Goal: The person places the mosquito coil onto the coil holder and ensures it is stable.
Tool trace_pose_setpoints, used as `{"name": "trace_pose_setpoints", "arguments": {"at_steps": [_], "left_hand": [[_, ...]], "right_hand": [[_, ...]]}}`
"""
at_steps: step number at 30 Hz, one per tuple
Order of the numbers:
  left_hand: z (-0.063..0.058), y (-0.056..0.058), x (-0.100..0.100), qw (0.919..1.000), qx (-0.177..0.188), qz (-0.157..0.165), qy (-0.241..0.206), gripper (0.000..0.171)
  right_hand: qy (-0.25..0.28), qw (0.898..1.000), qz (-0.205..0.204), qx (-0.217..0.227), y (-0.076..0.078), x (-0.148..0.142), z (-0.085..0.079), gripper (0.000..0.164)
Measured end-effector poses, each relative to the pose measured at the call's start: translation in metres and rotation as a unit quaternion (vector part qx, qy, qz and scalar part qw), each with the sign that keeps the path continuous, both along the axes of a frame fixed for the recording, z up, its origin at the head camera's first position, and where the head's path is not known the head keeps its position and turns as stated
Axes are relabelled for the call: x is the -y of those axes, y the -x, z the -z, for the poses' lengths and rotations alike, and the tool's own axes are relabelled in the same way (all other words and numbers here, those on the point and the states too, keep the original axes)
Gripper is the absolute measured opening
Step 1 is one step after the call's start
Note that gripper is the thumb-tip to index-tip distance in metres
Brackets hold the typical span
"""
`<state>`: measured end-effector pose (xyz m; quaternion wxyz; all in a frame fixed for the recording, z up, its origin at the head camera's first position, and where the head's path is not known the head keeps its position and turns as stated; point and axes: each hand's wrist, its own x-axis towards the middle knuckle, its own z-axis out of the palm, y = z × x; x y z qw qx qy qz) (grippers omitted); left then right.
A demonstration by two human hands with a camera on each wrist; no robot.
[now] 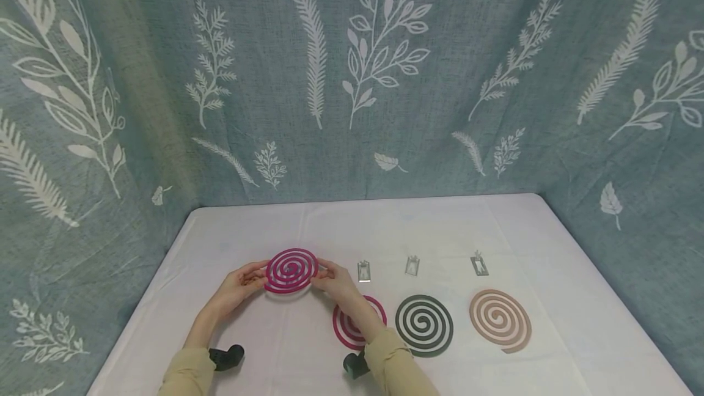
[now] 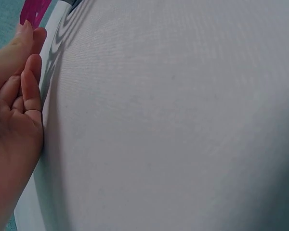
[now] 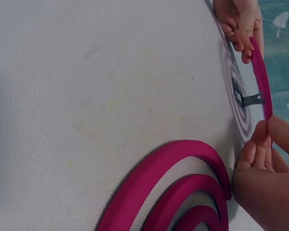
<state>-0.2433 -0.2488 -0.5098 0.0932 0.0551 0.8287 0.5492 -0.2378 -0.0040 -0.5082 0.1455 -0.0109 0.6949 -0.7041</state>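
Pinching a magenta mosquito coil [image 3: 263, 82] over a little metal stand [image 3: 253, 99], left hand [image 1: 236, 289] gripping its left edge, right hand [image 1: 338, 286] opposite.

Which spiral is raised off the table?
The magenta spiral held between the left hand and right hand; the other magenta spiral, dark green spiral and tan spiral lie flat on the table.

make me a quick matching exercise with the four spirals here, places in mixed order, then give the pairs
1. raised pink spiral
2. lower pink spiral
3. dark spiral
4. tan spiral

A. farthest right in the head view
B. crossed by the right forearm in the head view
C. held between left hand and right hand
D. between lower pink and tan spirals

Pairs: 1-C; 2-B; 3-D; 4-A
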Motion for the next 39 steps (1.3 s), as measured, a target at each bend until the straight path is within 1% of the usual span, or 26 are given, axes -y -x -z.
{"name": "trace_pose_setpoints", "arguments": {"at_steps": [5, 9, 21, 24, 31, 39], "left_hand": [[-0.0011, 0.0006, 0.0, 0.9999, 0.006, -0.001, 0.013, 0.05], [-0.001, 0.0005, 0.0007, 0.9999, 0.007, 0.0, 0.015, 0.05], [0.0019, 0.0007, 0.0015, 0.9999, 0.007, 0.004, 0.01, 0.051], [0.0016, 0.0008, 0.0009, 0.9999, 0.008, 0.004, 0.009, 0.05], [0.0007, 0.0009, -0.0006, 0.9999, 0.014, 0.003, 0.01, 0.05], [-0.0001, 0.0, -0.0004, 0.9998, 0.009, 0.004, 0.015, 0.05]], "right_hand": [[0.01, 1.0, 0.002, 0.002, -0.0008, -0.0004, 0.0003, 0.054], [0.016, 1.0, 0.001, -0.004, -0.0016, 0.0001, 0.0009, 0.055], [0.008, 1.0, -0.002, -0.014, -0.003, -0.0005, 0.0001, 0.056], [0.007, 1.0, -0.004, -0.016, -0.0037, -0.0014, -0.0013, 0.056], [0.006, 1.0, -0.005, -0.005, -0.0044, -0.0025, -0.004, 0.056], [0.001, 1.0, -0.003, -0.01, -0.0036, -0.0025, -0.002, 0.056]]}}
